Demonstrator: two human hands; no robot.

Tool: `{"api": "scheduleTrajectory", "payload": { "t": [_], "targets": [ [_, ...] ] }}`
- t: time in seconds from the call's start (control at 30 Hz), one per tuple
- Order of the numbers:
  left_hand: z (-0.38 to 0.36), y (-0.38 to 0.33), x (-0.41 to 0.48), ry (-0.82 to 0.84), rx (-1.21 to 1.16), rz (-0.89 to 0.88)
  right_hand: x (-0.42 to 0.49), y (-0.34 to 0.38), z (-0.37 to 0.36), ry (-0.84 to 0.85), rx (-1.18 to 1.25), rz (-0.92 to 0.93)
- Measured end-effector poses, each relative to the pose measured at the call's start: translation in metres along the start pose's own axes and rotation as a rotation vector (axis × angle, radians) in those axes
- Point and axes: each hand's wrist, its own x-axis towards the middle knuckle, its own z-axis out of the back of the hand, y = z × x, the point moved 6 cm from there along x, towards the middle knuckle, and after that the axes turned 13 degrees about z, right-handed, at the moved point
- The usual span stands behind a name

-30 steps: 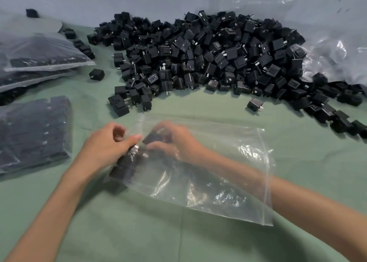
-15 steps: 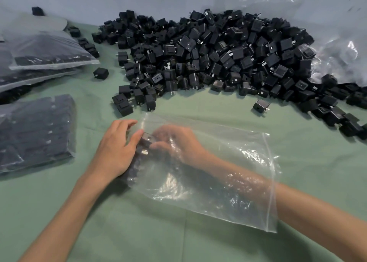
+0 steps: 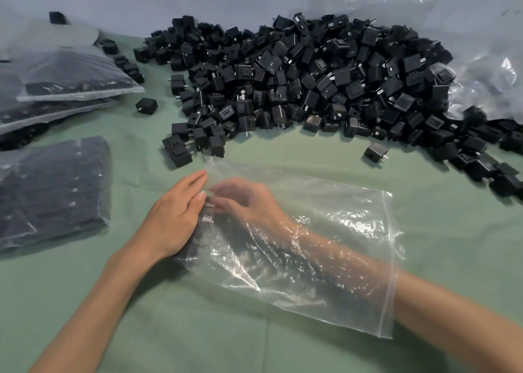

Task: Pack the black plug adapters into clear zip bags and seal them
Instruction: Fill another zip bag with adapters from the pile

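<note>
Clear bag [image 3: 325, 231] sleeves our right hand [image 3: 249, 202], its grip too blurred to tell; our left hand [image 3: 172, 219] presses flat against adapters [image 3: 199, 238] inside.

The bench [image 3: 452, 245] is covered with a green cloth. A clear zip bag [image 3: 325, 202] lies flat on it around the right grip [image 3: 246, 205], and the left grip [image 3: 172, 222] rests on the bag's closed end. Beyond both grips spreads a heap of black plug adapters [image 3: 311, 84], with one stray adapter [image 3: 375, 152] between heap and bag. Filled bags [image 3: 51, 191] lie left of the left grip. Crumpled clear plastic [image 3: 486, 75] lies well beyond the right grip.
</note>
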Motion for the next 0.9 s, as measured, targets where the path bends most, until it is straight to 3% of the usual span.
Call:
{"api": "scheduleTrajectory", "payload": {
  "t": [0.1,0.2,0.27,0.33,0.5,0.63,0.73,0.8,0.9],
  "targets": [
    [0.0,0.004,0.001,0.003,0.078,-0.002,-0.004,-0.002,0.001,0.024,0.003,0.021],
    [0.001,0.002,-0.001,-0.012,0.152,-0.052,-0.006,-0.001,0.004,0.057,-0.165,0.04],
    [0.001,-0.003,-0.002,-0.028,0.192,-0.088,-0.004,0.007,0.002,0.11,-0.334,0.196],
    [-0.002,-0.009,-0.006,-0.009,0.224,-0.147,-0.006,0.017,-0.007,0.172,-0.352,0.344],
    [-0.008,-0.006,-0.009,0.115,0.243,-0.101,-0.012,0.032,-0.01,0.236,-0.396,0.412],
    [-0.011,-0.004,-0.008,0.164,0.33,-0.075,-0.023,0.025,0.02,0.486,-0.306,0.132],
    [-0.012,-0.005,-0.008,0.146,0.328,-0.07,-0.046,0.018,0.088,0.644,-0.203,-0.071],
    [-0.012,-0.006,-0.007,0.141,0.316,-0.073,-0.06,0.012,0.151,0.588,-0.223,-0.208],
    [-0.012,-0.006,-0.007,0.139,0.317,-0.083,-0.061,0.002,0.246,0.069,-0.31,-0.205]
  ]
}}
